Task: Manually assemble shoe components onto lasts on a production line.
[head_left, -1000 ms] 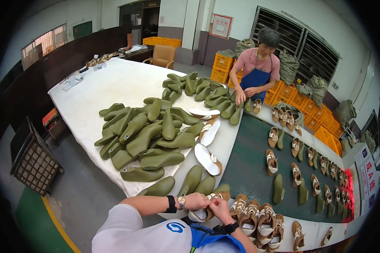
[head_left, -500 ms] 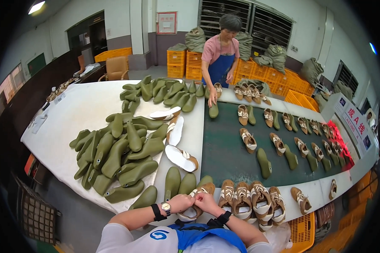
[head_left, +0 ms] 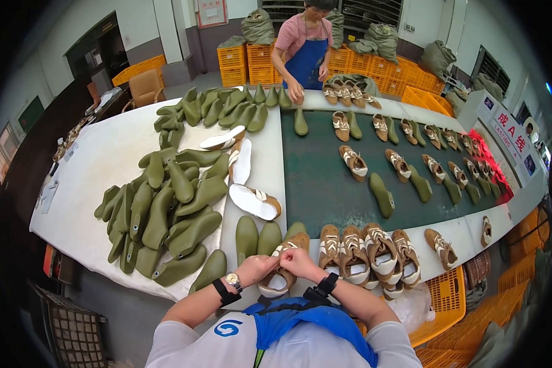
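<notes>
Both my hands meet over the lacing of a brown and white sneaker [head_left: 276, 283] at the table's near edge. The thumb and fingers of my left hand [head_left: 259, 268] are pinched together at the top of its lacing. Close against them, my right hand [head_left: 299, 264] is pinched too; what lies between the fingertips is too small to make out. Behind this sneaker stand green shoe lasts [head_left: 246, 238]. Right of my hands is a row of laced sneakers [head_left: 352, 253]. Three white-soled sneakers lie on their sides farther left, among them an upturned sneaker [head_left: 255, 202].
A heap of green lasts [head_left: 159, 211] covers part of the white table [head_left: 92, 159]. Paired sneakers and lasts lie on the dark green conveyor belt [head_left: 325, 202]. Across it stands a co-worker [head_left: 306, 52] near a single last [head_left: 300, 122]. Below right is a yellow crate [head_left: 438, 300].
My view has tilted downward, so the scene sits higher. My hands stay pinched at the same sneaker's lacing. The co-worker's hand has drawn back from the single last on the belt.
</notes>
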A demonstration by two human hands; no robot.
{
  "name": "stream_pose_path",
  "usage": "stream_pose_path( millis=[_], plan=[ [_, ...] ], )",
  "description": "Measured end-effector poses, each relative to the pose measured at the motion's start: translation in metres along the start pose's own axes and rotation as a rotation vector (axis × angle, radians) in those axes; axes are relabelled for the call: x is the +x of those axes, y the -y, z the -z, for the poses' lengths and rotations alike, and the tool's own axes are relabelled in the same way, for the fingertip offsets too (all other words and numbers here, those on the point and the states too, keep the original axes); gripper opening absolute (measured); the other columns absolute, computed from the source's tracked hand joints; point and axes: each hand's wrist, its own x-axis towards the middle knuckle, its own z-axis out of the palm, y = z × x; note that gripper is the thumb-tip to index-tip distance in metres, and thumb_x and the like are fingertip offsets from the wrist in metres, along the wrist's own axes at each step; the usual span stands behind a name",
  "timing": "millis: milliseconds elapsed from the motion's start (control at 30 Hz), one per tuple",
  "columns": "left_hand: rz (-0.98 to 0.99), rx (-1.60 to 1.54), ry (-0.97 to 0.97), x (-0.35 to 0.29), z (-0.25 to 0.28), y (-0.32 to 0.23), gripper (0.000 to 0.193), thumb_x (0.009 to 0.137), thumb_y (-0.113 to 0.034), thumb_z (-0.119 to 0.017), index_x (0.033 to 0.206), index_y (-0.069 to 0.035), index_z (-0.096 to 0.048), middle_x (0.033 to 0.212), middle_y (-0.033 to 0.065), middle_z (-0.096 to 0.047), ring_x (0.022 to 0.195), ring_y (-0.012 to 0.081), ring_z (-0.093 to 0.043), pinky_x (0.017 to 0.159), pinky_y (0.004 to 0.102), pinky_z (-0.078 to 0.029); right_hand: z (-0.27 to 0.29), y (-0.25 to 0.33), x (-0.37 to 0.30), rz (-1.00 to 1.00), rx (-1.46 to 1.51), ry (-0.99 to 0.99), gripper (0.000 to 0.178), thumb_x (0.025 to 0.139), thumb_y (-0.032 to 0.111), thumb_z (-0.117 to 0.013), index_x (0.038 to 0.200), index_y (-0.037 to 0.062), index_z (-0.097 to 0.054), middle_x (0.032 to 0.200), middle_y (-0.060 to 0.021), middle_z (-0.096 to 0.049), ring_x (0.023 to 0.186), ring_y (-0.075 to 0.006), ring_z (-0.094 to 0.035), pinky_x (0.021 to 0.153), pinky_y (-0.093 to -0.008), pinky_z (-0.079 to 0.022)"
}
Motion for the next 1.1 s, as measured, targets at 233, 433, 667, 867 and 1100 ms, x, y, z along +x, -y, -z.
stream_pose_path(
  millis=[233, 433, 667, 867, 1100],
  plan=[
    [-0.124, 0.126, 0.111, -0.005, -0.002, -0.008, 0.009, 0.082, -0.011, -0.055, 0.083, -0.003, -0.052, 0.071, 0.0116, -0.059, 0.065, 0.0293, -0.062, 0.055, 0.0382, -0.051, -0.008, 0.002, -0.013, -0.01, 0.072, -0.021, 0.011, 0.076, 0.011, -0.064, 0.072, 0.0008, -0.064, 0.067, -0.0056, -0.064, 0.06, -0.0113, -0.058, 0.055, -0.0283, -0.047],
    [-0.156, 0.105, -0.041, -0.004, -0.013, -0.002, 0.017, 0.08, -0.015, -0.061, 0.07, -0.007, -0.05, 0.064, 0.0097, -0.056, 0.057, 0.0279, -0.058, 0.049, 0.0392, -0.048, -0.011, -0.003, -0.012, -0.012, 0.004, -0.082, 0.015, 0.076, 0.014, -0.064, 0.07, 0.0008, -0.063, 0.061, -0.0077, -0.061, 0.058, -0.0094, -0.056, 0.054, -0.029, -0.046],
    [0.092, -0.174, -0.182, 0.0, -0.013, 0.009, 0.014, 0.08, -0.009, -0.066, 0.092, -0.003, -0.065, 0.087, 0.0144, -0.066, 0.075, 0.0319, -0.064, 0.066, 0.0361, -0.052, 0.004, 0.002, -0.006, 0.05, 0.134, -0.08, 0.006, 0.079, 0.005, -0.063, 0.075, 0.0008, -0.061, 0.066, -0.0017, -0.06, 0.06, -0.0055, -0.052, 0.054, -0.0238, -0.045],
    [0.241, -0.367, -0.069, 0.007, 0.0, 0.002, 0.017, 0.079, -0.013, -0.066, 0.091, -0.002, -0.067, 0.085, 0.0138, -0.065, 0.076, 0.029, -0.063, 0.069, 0.036, -0.051, 0.002, 0.006, -0.014, 0.145, 0.007, -0.085, 0.006, 0.078, 0.006, -0.064, 0.079, 0.0007, -0.061, 0.066, -0.0027, -0.057, 0.057, -0.0085, -0.051, 0.053, -0.0248, -0.044],
    [0.427, -0.566, 0.076, 0.003, -0.004, -0.003, 0.013, 0.077, -0.009, -0.067, 0.085, 0.0, -0.062, 0.075, 0.0104, -0.062, 0.065, 0.0186, -0.061, 0.062, 0.0293, -0.05, 0.004, 0.012, -0.026, 0.193, 0.011, -0.054, 0.009, 0.08, 0.006, -0.065, 0.087, -0.0002, -0.063, 0.074, -0.0044, -0.058, 0.057, -0.0102, -0.052, 0.053, -0.0249, -0.043]
  ],
)
